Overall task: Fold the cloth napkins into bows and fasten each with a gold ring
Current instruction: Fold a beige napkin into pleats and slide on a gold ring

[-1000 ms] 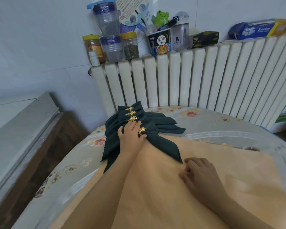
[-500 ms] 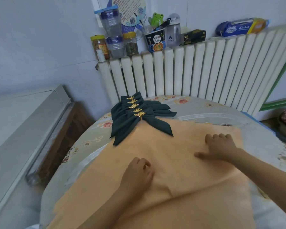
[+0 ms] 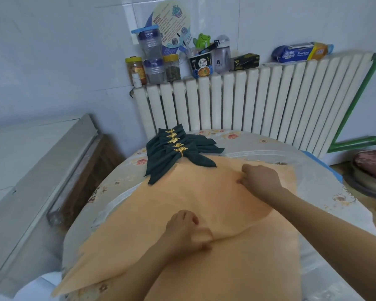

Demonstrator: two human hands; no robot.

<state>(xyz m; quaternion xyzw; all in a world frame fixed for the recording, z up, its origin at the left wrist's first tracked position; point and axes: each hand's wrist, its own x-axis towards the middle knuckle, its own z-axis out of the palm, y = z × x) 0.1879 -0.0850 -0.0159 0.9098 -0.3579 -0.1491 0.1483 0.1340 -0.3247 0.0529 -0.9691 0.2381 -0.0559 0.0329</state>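
A large orange cloth napkin (image 3: 215, 205) lies spread over the round table. My left hand (image 3: 186, 230) is at its near middle, fingers curled, and grips a raised fold of the cloth. Further back, my right hand (image 3: 259, 179) pinches the cloth, which wrinkles under its fingertips. A crease runs between the two hands. At the far left of the table lies a stack of several dark green napkin bows (image 3: 178, 153). Each bow is fastened with a gold leaf ring (image 3: 180, 149), and the nearest bow overlaps the orange cloth's far edge.
The table wears a flowered cover (image 3: 313, 170) and stands against a white radiator (image 3: 269, 101), which carries jars (image 3: 154, 68), a noodle cup and boxes. A grey cabinet (image 3: 30, 170) stands to the left. A cushioned stool (image 3: 371, 170) is at the right.
My left hand left the top green bow and came back to the near middle of the orange cloth. My right hand went out to the far side and now pinches the cloth.
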